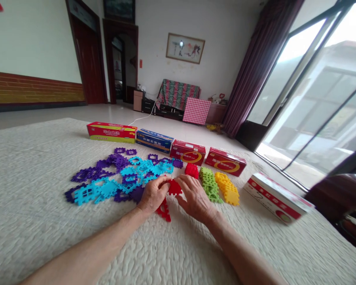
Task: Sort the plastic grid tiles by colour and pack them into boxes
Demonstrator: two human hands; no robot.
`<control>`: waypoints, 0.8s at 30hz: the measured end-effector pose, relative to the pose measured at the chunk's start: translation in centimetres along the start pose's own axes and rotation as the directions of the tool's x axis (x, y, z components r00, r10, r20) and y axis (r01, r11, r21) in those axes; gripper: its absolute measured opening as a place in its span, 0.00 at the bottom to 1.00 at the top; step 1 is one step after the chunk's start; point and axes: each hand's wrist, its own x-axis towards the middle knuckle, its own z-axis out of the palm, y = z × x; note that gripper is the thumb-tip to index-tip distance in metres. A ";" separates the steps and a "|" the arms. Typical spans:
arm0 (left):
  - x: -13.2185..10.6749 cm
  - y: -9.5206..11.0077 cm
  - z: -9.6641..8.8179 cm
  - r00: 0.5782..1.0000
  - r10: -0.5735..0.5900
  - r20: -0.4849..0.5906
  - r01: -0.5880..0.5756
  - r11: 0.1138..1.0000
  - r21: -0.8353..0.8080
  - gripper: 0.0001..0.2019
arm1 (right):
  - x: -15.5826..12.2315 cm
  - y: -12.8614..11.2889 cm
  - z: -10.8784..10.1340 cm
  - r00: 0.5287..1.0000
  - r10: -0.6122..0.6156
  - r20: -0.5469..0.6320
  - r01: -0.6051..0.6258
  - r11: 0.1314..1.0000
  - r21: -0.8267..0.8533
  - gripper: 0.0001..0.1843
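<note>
Between my two hands is a red interlocking building block (175,187) with notched edges, low over the cream quilted cover (148,253). My left hand (153,193) pinches its left side between thumb and fingers. At its right side my right hand (195,198) is curled, fingers bent over the block's edge; the fingertips are partly hidden. Another red block (165,213) lies just below my left hand. Beyond my right hand sits a small red stack (191,171). To its right are overlapping rows of green blocks (209,184) and yellow blocks (228,190).
Light blue blocks (106,189) and purple blocks (115,161) lie mixed in a loose spread on the left. Behind stand a red and green box (111,132), a blue box (154,141) and two red boxes (187,153). A white and red box (277,198) lies right.
</note>
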 end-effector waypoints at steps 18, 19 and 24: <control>-0.2 0.5 0.2 0.996 -0.084 -0.025 0.081 0.992 -0.094 0.16 | -0.9 3.6 0.1 0.955 0.293 -0.038 -0.292 0.919 -0.265 0.23; -0.2 0.5 0.1 0.995 -0.092 -0.043 0.086 0.990 -0.113 0.16 | -0.9 3.6 0.0 0.954 0.296 -0.040 -0.295 0.918 -0.265 0.24; -0.3 0.3 -0.2 0.987 -0.042 -0.154 0.024 0.993 -0.115 0.17 | -0.7 3.4 0.0 0.965 0.244 -0.098 -0.259 0.944 -0.202 0.21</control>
